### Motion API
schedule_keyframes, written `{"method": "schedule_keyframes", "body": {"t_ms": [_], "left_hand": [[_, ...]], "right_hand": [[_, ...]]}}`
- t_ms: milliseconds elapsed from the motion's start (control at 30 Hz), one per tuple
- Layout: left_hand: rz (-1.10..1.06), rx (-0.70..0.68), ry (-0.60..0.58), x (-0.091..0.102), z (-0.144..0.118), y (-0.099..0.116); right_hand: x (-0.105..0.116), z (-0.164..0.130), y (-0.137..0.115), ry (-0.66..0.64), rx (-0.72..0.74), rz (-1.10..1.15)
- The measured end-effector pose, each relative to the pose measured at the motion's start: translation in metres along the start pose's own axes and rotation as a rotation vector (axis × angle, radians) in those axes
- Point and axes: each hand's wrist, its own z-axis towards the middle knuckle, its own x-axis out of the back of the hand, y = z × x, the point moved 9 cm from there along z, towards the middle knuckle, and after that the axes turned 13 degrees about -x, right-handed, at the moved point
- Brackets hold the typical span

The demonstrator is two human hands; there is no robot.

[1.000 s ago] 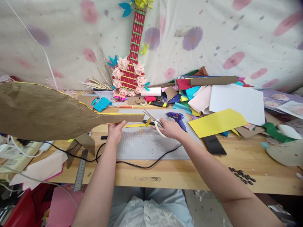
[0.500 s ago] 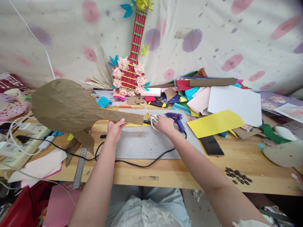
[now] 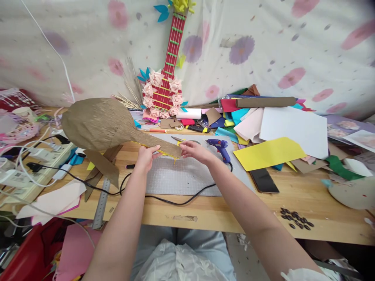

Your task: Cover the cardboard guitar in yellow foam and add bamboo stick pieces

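Fingers of the left hand (image 3: 145,157) grip the brown paper-covered guitar-shaped cutout (image 3: 102,125) mid-frame; the right hand (image 3: 191,150), palm down, pinches its neck end.

A pale cloth (image 3: 263,43) printed with pink and purple flowers hangs as the back wall, slightly creased; a white cord (image 3: 55,50) runs down across it at the left; a long wooden table (image 3: 307,195) spans the view, its front edge scuffed and pale; the light is soft and even, possibly daylight, though no window shows; below the table edge at the right lies a speckled grey floor (image 3: 252,257), partly hidden.
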Motion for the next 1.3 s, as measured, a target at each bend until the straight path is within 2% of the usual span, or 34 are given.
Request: {"method": "schedule_keyframes", "body": {"t_ms": [67,233,367,467,533,600,700,767,900,1067,1133,1200,1267,1300], "left_hand": [[0.007,0.019,-0.011,-0.002,-0.001,-0.001],[0.05,0.053,-0.023,-0.002,-0.003,-0.002],[0.079,0.053,-0.008,-0.003,-0.005,0.003],[0.104,0.064,-0.001,-0.005,-0.006,0.003],[0.12,0.07,0.005,-0.006,-0.006,0.001],[0.139,0.063,0.015,-0.007,-0.007,-0.001],[0.152,0.032,0.011,-0.012,-0.011,-0.005],[0.139,0.02,-0.014,-0.02,-0.017,-0.009],[0.129,0.037,-0.044,-0.034,-0.028,-0.022],[0.186,-0.028,-0.124,-0.04,-0.029,-0.028],[0.316,-0.093,-0.167,-0.038,-0.028,-0.022],[0.542,-0.209,-0.174,-0.031,-0.029,-0.004],[0.811,-0.389,-0.13,-0.022,-0.031,0.032],[0.904,-0.511,-0.086,-0.018,-0.033,0.057]], "right_hand": [[-0.013,-0.004,0.005,-0.073,-0.025,0.139],[-0.021,0.0,0.017,-0.126,-0.048,0.363],[-0.027,-0.002,0.018,-0.242,-0.028,0.481],[-0.026,-0.001,0.025,-0.241,-0.035,0.483],[-0.022,0.002,0.029,-0.183,-0.025,0.387],[-0.015,0.004,0.029,-0.057,0.031,0.223],[-0.007,-0.004,0.011,0.192,0.217,-0.064],[-0.011,-0.013,-0.004,0.3,0.313,-0.255],[-0.026,-0.019,-0.015,0.377,0.313,-0.483],[-0.022,-0.011,-0.012,0.343,0.277,-0.374],[-0.016,-0.007,-0.008,0.261,0.238,-0.268],[-0.009,-0.005,-0.005,0.144,0.176,-0.163],[0.002,-0.007,-0.007,0.018,0.113,-0.086],[0.008,-0.01,-0.01,-0.049,0.085,-0.071]]}}
